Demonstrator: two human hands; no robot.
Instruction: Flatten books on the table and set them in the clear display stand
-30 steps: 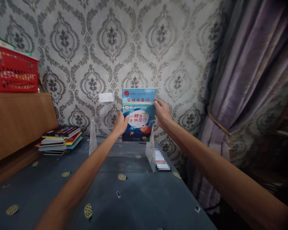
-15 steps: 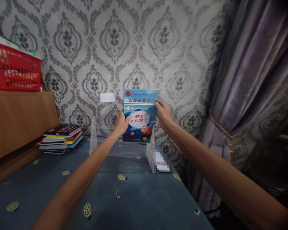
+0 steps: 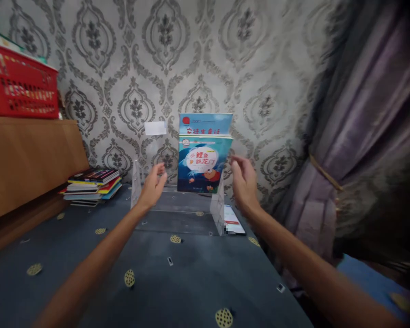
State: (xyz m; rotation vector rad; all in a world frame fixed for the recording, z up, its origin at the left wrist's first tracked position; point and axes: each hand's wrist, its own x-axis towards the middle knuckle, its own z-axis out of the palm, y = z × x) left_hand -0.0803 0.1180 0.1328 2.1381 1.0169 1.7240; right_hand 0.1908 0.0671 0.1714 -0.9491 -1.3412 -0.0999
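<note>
A blue children's book (image 3: 203, 166) with a fish on its cover stands upright in a clear tiered rack (image 3: 217, 212). Behind it, the top of a second blue book (image 3: 207, 124) with red lettering shows. My left hand (image 3: 153, 184) hovers left of the books, fingers apart and nothing in them. To the right of the books, my right hand (image 3: 244, 182) is apart from them too, its fingers loosely curved and holding nothing.
A messy stack of books (image 3: 92, 187) lies at the left beside a wooden cabinet (image 3: 34, 164) bearing a red basket (image 3: 22, 84). A phone (image 3: 235, 219) lies right of the rack. A purple curtain (image 3: 355, 150) hangs at the right.
Both hands have let go of the books and moved apart, the left one leftward and the right one rightward. The books stay standing in the rack. My view has tilted slightly down.
</note>
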